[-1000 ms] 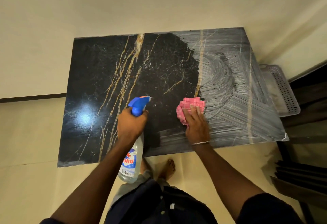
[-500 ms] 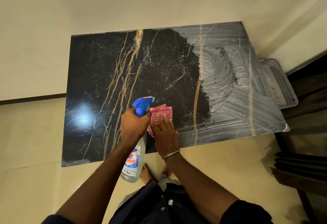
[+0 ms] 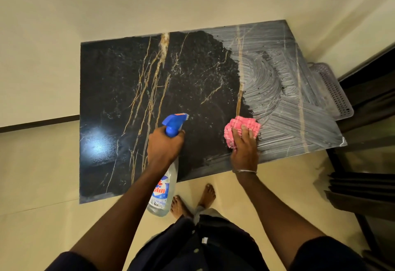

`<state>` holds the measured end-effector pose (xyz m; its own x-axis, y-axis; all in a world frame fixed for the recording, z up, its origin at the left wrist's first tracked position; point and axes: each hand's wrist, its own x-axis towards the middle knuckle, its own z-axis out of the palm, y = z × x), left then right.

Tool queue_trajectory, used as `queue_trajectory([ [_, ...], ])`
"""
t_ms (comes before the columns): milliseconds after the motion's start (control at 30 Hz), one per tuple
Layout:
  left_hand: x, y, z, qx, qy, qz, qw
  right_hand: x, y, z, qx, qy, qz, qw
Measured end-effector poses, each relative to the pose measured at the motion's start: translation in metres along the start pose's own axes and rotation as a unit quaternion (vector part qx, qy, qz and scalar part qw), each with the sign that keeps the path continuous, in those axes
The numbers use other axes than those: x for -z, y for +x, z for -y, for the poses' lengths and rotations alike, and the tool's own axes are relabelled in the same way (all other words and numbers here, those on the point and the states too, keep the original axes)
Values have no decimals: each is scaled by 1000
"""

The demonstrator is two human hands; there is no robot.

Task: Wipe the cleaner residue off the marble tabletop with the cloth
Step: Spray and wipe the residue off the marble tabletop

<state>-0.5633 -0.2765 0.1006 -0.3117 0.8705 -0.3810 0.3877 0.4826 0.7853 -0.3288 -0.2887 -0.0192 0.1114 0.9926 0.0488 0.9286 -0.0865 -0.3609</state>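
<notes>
The black marble tabletop (image 3: 119,82) with gold veins fills the middle of the head view. Its right third is covered in streaky white cleaner residue (image 3: 284,91); the left and centre are dark and glossy. My right hand (image 3: 244,144) presses a crumpled pink checked cloth (image 3: 235,126) flat on the marble near the front edge, right at the border of the residue. My left hand (image 3: 164,145) grips a clear spray bottle (image 3: 165,191) with a blue trigger head (image 3: 174,122), held over the front edge.
A perforated grey plastic tray (image 3: 333,91) lies past the table's right edge. Dark furniture (image 3: 367,187) stands at the right. Cream floor tiles (image 3: 42,174) surround the table, and my bare feet (image 3: 192,200) stand at its front edge.
My right hand swept the cloth left beside the bottle, then back right to the residue's edge. A strip near the front edge went dark. The left hand stayed in place.
</notes>
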Motion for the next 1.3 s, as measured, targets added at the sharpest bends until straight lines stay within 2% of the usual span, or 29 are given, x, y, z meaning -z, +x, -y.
queue_trajectory([
  [200, -1, -2, 5, -8, 7, 8, 1000, -30, -57, 68, 122, 46, 59, 990],
  [333, 3, -2, 7, -5, 10, 3, 1000, -21, -52, 45, 194, 11, 82, 978],
  [500, 13, -3, 13, -13, 17, 9, 1000, 2, -36, -16, 65, -27, 12, 997],
  [633, 16, -3, 20, -5, 17, 7, 1000, 1, -42, 5, -9, -27, 11, 1000],
  [733, 16, -7, 21, -7, 10, 15, 1000, -13, -62, 41, 16, -3, 18, 1000],
  [900, 14, -12, 19, -24, 11, 5, 1000, -37, -94, 104, 144, 55, 59, 986],
  [1033, 10, -13, 17, -28, 24, 1, 999, -33, -86, 90, 233, 60, 79, 967],
  [1100, 4, -13, 14, -30, 24, 13, 999, -22, -78, 65, 207, 35, 83, 974],
  [1300, -20, -14, 1, -17, 35, 42, 998, 21, -48, -43, 75, -33, 25, 996],
])
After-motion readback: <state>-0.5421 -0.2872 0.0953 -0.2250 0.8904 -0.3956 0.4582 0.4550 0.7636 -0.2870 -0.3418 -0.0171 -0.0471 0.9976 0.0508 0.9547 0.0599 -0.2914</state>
